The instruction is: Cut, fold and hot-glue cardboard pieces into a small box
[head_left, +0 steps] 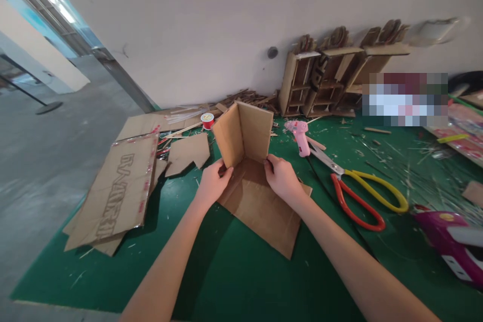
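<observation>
From here, that cardboard corner [256, 128] standing on the green bench [234, 282], 11 o'clock of the flat sheet [264, 206], looks light, stiffish but crushable, so low's best, where left hand [215, 183] and right hand [282, 176], nearly closed, pinch its 7 and 5 o'clock edges.

Hands [212, 184]: 2
Upright cardboard panels [257, 131]: 2
Cardboard frames [329, 80]: 3, far edge of surface [260, 294]
Pink glue gun [301, 136]: 1
Scissors [340, 171]: 1 pair
Red spool [207, 121]: 1
Purple tool [439, 234]: 1
</observation>
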A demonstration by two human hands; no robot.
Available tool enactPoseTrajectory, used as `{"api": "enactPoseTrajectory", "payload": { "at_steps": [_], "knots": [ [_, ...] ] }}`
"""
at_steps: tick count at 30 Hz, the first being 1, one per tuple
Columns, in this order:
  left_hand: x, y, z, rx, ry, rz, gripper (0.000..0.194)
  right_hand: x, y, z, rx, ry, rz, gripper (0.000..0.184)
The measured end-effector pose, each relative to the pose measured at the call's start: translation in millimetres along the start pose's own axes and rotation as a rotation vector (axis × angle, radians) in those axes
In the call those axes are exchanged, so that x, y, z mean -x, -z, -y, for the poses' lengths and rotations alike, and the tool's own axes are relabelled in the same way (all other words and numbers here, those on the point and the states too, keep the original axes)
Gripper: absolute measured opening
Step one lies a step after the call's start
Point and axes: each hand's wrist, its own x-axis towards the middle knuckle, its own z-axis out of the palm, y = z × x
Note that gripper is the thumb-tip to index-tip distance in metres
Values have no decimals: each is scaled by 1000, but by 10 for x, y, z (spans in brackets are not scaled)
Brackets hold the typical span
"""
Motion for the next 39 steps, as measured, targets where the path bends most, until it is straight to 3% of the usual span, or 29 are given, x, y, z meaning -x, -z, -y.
{"api": "enactPoseTrajectory", "payload": {
  "at_steps": [5, 9, 13, 25, 36, 39],
  "knots": [
    [-1, 113, 23, -200, -40, 90, 16, 1, -12, -2, 23, 17, 0, 20],
    [-17, 168, 0, -183, -51, 148, 28, -5, -13, 2, 30, 21, 4, 19],
    [-20, 187, -16, -222, -62, 149, 24, -5, -15, -1, 33, 30, 9, 19],
    [-22, 180, -47, -374, -98, 121, 27, 6, -5, 8, 35, 48, 5, 20],
    [3, 44, -62, -553, -128, -13, 33, -20, 4, 58, 77, 45, 66, 23],
    [1, 36, -67, -605, -105, -16, 37, 4, 149, 58, 88, 61, 125, 18]
  ]
}}
